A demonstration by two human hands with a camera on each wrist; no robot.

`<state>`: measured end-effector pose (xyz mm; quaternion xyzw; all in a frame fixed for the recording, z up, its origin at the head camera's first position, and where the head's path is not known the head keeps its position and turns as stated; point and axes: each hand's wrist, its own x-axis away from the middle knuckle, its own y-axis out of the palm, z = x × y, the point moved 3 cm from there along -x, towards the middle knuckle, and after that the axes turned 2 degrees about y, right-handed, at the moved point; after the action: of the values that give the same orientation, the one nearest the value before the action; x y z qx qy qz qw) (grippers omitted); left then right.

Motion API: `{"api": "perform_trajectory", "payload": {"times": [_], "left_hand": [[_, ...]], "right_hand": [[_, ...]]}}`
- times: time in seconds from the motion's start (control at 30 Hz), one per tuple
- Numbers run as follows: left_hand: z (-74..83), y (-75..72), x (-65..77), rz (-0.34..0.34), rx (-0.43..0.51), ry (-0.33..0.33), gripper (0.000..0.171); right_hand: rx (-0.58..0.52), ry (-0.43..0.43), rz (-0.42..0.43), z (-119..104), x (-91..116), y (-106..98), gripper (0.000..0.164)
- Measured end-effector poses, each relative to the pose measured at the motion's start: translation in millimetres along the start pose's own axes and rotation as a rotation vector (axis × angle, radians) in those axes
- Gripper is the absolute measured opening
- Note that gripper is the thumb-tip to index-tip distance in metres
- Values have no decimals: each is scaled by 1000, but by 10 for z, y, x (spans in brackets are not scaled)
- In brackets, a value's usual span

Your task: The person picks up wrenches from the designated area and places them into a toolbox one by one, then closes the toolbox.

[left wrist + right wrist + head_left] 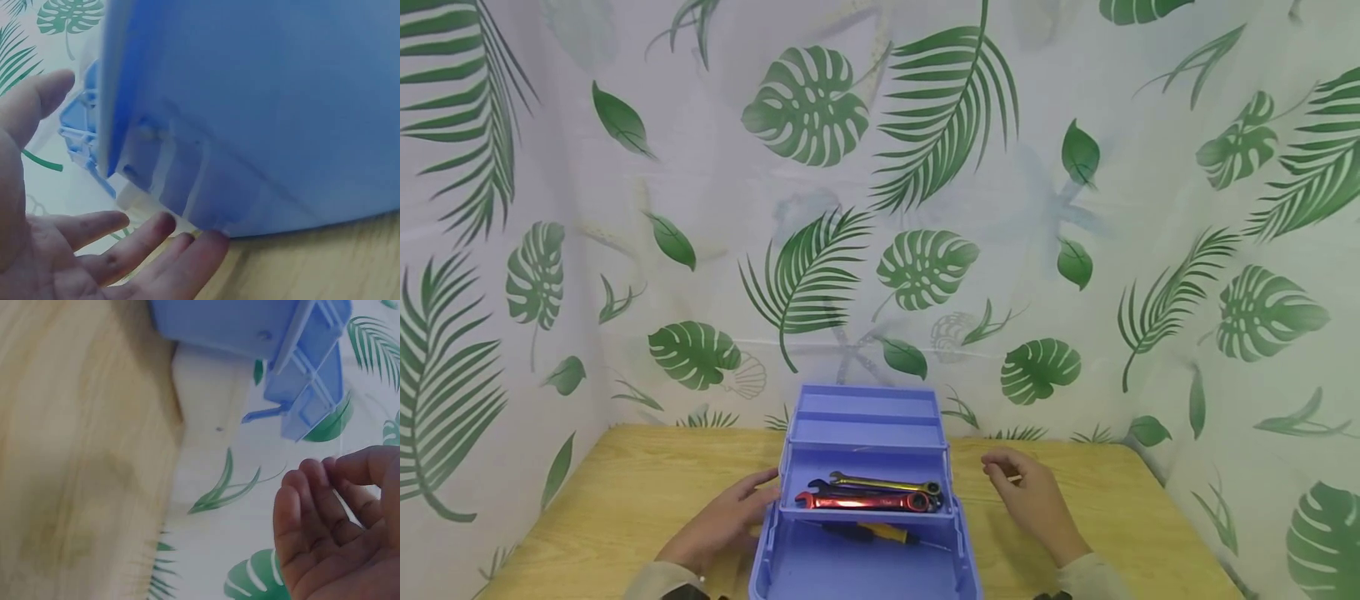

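Observation:
A blue toolbox point(865, 577) stands with its stepped trays raised in the head view. On its middle tray lie a red wrench point(865, 502), a gold wrench point(887, 484) and a dark wrench partly hidden between them. Below, in the bottom compartment, is a screwdriver point(887, 532) with a yellow and black handle; a dark handle lies beside it. My left hand point(730, 518) is at the box's left side, its loosely extended fingertips by the outer wall point(300, 112). To the right of the box my right hand point(1032, 497) hovers apart from it, fingers loosely bent, holding nothing.
The box stands on a wood-grain table point(647, 475). White sheeting point(850, 192) printed with green leaves encloses the table at the back and both sides. The raised upper tray point(865, 404) reaches close to the back sheet in the head view.

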<state>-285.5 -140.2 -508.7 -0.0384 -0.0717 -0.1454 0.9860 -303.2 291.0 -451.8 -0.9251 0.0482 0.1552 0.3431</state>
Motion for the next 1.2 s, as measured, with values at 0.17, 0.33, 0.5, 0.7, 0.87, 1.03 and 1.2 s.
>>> {"api": "perform_trajectory", "payload": {"times": [0.17,0.33,0.5,0.7,0.87,1.03,1.2], "left_hand": [[28,-64,-72,141,13,49,67],[32,-77,-158,238,-9,78,55],[4,-52,-257,264,-24,42,53],[-38,-37,-375,261,-112,-20,59],[-72,-41,-416,236,-88,-59,58],[-92,-51,-437,185,-55,-33,51],[-85,-66,-455,173,-55,-6,49]], "right_hand": [[6,43,-8,137,-10,-9,14],[-142,166,-116,273,-54,128,18],[-283,274,-253,286,-66,336,31],[-281,355,-237,197,-91,518,36],[-242,376,-221,152,-97,585,31],[-220,328,-235,112,-93,584,29],[-191,283,-239,125,-134,594,28]]}}
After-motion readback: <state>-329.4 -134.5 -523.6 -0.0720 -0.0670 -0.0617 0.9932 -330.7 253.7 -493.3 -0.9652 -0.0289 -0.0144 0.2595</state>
